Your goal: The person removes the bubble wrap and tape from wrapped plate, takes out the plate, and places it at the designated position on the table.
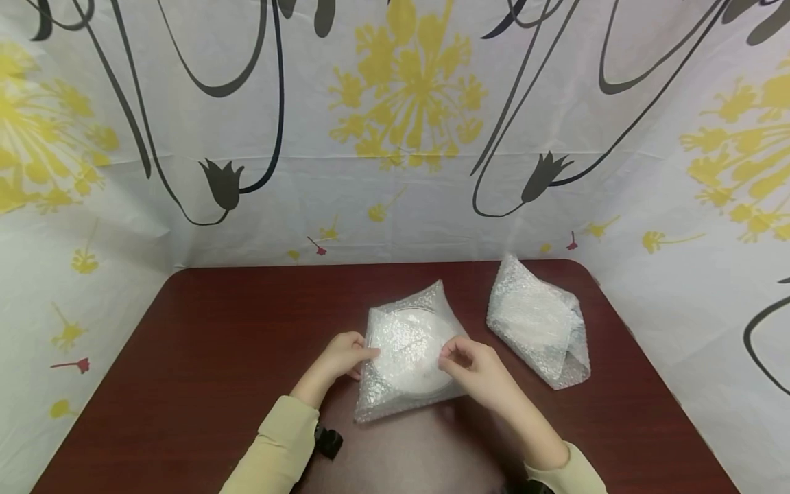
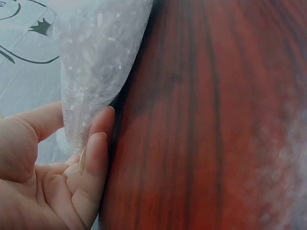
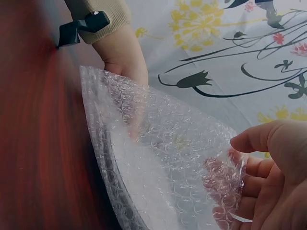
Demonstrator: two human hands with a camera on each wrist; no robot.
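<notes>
A round, white, plate-like thing [image 1: 412,351] shows through a clear bubble wrap bag [image 1: 385,406] on the table. My left hand [image 1: 341,355] grips the bag's left edge, thumb on top and fingers underneath, as the left wrist view also shows around the bubble wrap [image 2: 96,62]. On the other side, my right hand [image 1: 478,370] pinches the wrap between thumb and fingers. In the right wrist view, several fingers of the right hand [image 3: 273,177] show through the clear bubble wrap [image 3: 168,115]. The bag hides the underside of the round thing.
A second bubble-wrapped parcel [image 1: 533,319] lies at the back right of the dark red-brown table [image 1: 247,322], with its contents blurred by the wrap. A white cloth [image 1: 395,206] with a flower print stands around the table's back and sides.
</notes>
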